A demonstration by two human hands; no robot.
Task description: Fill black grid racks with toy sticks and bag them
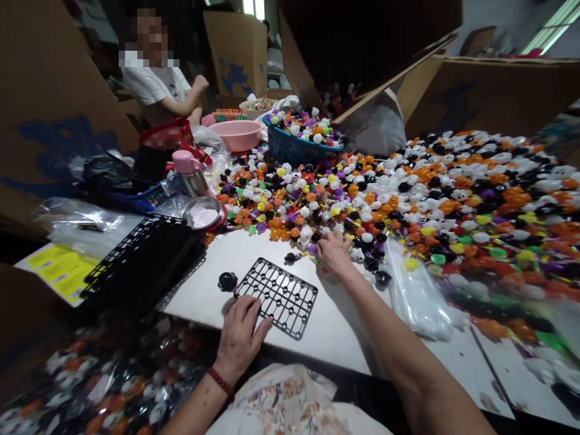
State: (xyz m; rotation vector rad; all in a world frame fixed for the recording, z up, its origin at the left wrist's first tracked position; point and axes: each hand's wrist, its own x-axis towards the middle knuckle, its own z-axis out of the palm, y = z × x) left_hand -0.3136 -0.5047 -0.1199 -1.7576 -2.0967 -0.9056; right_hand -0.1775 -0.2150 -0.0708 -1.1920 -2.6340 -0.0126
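A black plastic grid rack (290, 294) lies flat on the white tabletop in front of me. My left hand (241, 332) rests over its near left corner, fingers stretched out and thumb apart. Just beyond those fingertips is a small toy with a round black head (228, 281), its short stem running toward them at the rack's edge. My right hand (334, 254) is at the near edge of a pile of small coloured plastic toys (376, 193), fingers curled down among them. What its fingertips hold is hidden. A loose black-ended toy (290, 258) lies left of it.
Stacked black racks (145, 266) stand at the left, near a steel bowl (202, 213) and a pink-lidded flask (188, 172). Clear plastic bags (419, 296) lie right. Behind are a filled blue basket (290, 148), a pink basin (238, 134), cardboard boxes and a seated person (156, 90).
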